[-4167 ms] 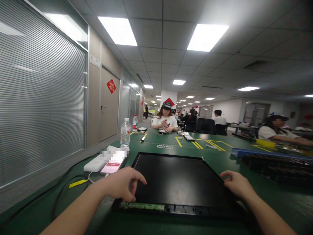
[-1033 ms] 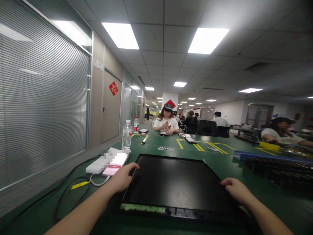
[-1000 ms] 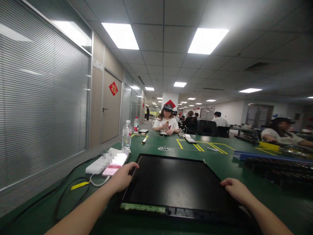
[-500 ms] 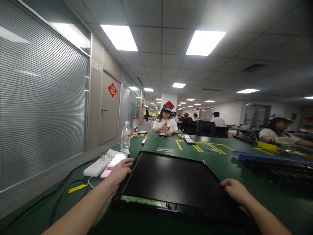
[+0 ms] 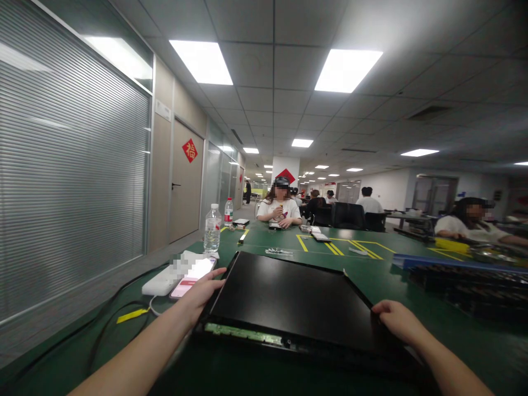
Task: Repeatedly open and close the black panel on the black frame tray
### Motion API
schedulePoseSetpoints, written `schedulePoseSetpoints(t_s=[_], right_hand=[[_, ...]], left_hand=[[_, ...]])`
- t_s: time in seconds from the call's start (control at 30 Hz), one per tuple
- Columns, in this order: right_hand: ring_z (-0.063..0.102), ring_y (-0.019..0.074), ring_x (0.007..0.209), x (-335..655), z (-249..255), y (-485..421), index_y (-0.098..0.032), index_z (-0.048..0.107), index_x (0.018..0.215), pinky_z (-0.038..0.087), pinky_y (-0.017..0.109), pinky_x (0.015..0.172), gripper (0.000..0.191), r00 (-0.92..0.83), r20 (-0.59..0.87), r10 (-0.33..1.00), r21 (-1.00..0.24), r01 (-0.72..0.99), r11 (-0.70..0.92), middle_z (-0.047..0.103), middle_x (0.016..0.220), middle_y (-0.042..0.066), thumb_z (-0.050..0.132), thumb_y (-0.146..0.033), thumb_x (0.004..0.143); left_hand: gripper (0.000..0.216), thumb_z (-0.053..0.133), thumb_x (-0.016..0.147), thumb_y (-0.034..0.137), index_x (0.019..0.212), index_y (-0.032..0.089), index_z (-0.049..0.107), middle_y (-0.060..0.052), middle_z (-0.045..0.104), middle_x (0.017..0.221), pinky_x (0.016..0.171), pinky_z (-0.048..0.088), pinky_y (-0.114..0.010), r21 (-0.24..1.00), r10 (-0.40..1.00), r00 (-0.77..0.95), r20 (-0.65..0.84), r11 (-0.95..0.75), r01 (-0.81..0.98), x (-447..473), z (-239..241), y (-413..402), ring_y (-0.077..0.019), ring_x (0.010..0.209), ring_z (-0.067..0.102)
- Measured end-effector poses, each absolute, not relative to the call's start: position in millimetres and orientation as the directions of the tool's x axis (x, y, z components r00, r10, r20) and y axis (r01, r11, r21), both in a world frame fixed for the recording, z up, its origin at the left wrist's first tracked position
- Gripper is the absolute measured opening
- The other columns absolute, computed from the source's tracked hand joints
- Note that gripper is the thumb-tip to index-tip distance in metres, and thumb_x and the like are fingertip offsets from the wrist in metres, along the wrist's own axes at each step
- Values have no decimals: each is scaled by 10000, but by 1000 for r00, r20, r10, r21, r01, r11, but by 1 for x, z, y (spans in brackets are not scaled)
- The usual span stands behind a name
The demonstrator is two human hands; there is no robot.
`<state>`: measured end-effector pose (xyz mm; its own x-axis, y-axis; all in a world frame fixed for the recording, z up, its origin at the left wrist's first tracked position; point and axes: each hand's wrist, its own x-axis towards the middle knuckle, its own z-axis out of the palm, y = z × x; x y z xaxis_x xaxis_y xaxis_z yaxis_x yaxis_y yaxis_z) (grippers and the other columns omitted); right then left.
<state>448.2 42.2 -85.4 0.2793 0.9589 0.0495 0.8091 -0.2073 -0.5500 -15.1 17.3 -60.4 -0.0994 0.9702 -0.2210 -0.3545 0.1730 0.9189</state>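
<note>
A black LCD screen panel point(image 5: 292, 300) with a dark frame lies in front of me over the green table. Along its near edge runs a strip of green circuit board point(image 5: 243, 333). My left hand point(image 5: 206, 290) grips the left edge, fingertips showing at the rim and the rest of the grip hidden beneath. At the right edge, my right hand point(image 5: 394, 318) is closed with thumb and bent finger on the frame. The panel's left side looks slightly raised.
Left of the panel are a phone point(image 5: 192, 279), a white power strip point(image 5: 159, 280), cables and a water bottle point(image 5: 212, 228). Small metal parts point(image 5: 278, 251) lie beyond it. Dark stacked parts point(image 5: 462, 289) stand at right. One person point(image 5: 280, 209) sits opposite, another point(image 5: 470, 223) at right.
The panel's left side has come up slightly, and my left hand has shifted a little with its fingers further under the edge. My right hand stays at the right edge.
</note>
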Motion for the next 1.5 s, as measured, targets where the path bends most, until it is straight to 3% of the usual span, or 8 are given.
schedulePoseSetpoints(t_s=[0.23, 0.37, 0.63, 0.77, 0.97, 1.17, 1.33, 1.5], right_hand=[[641, 171, 806, 448, -86, 43, -175, 676, 778, 440, 218, 658, 312, 283, 29, 959, -540, 812, -223, 704, 835, 55, 431, -57, 626], [641, 168, 799, 446, -84, 42, -169, 670, 788, 440, 214, 644, 313, 287, 12, 958, -543, 806, -235, 704, 844, 59, 427, -51, 630], [638, 181, 800, 442, -80, 38, -161, 672, 761, 444, 235, 678, 303, 279, 54, 959, -511, 833, -214, 706, 830, 63, 440, -37, 612], [637, 179, 813, 439, -76, 35, -162, 674, 767, 444, 231, 684, 308, 282, 49, 958, -515, 829, -218, 705, 844, 63, 436, -36, 618], [639, 180, 794, 441, -79, 37, -159, 682, 774, 446, 236, 681, 317, 284, 48, 958, -531, 819, -217, 704, 844, 68, 438, -48, 603], [638, 191, 796, 444, -81, 39, -152, 681, 780, 449, 252, 680, 318, 270, 39, 962, -538, 817, -208, 703, 845, 78, 441, -52, 598], [636, 183, 799, 444, -81, 39, -155, 669, 781, 441, 239, 673, 289, 259, 47, 965, -528, 826, -196, 699, 853, 73, 446, -71, 618], [642, 196, 763, 448, -83, 42, -153, 635, 971, 450, 262, 670, 347, 271, 66, 960, -577, 796, -185, 696, 822, 68, 466, -181, 669]], left_hand=[[612, 671, 686, 149, 1234, 192, 402, -38, 704, 701, 578, 548, -328, 905, 973, -45, -226, 192, -380, -16, -61, 14, -211, 588, 682], [516, 708, 645, 179, 1125, 145, 523, -51, 711, 682, 600, 551, -319, 905, 977, 29, -209, 205, -372, -15, -59, 12, -220, 627, 685], [427, 556, 593, 24, 1004, 126, 608, -40, 718, 705, 590, 534, -260, 931, 975, 131, -177, 209, -298, -17, -61, 14, -186, 635, 681], [396, 524, 577, 51, 948, 136, 633, -33, 717, 725, 555, 508, -225, 952, 982, 70, -174, 186, -243, -17, -59, 12, -165, 629, 671], [245, 587, 657, 205, 882, 131, 648, -37, 717, 714, 621, 500, -230, 960, 980, -35, -194, 183, -212, -21, -61, 17, -157, 671, 663], [330, 615, 645, 171, 973, 140, 629, -47, 723, 821, 688, 501, -262, 971, 987, -16, -157, 151, -183, -19, -56, 10, -181, 785, 662], [366, 659, 626, 136, 991, 130, 629, -68, 722, 886, 756, 499, -273, 968, 999, 47, 12, 1, -251, -14, -49, 2, -202, 856, 656], [422, 663, 638, 143, 1058, 125, 618, -78, 715, 939, 777, 491, -282, 938, 993, 74, 89, -58, -341, -9, -41, -3, -212, 877, 653]])
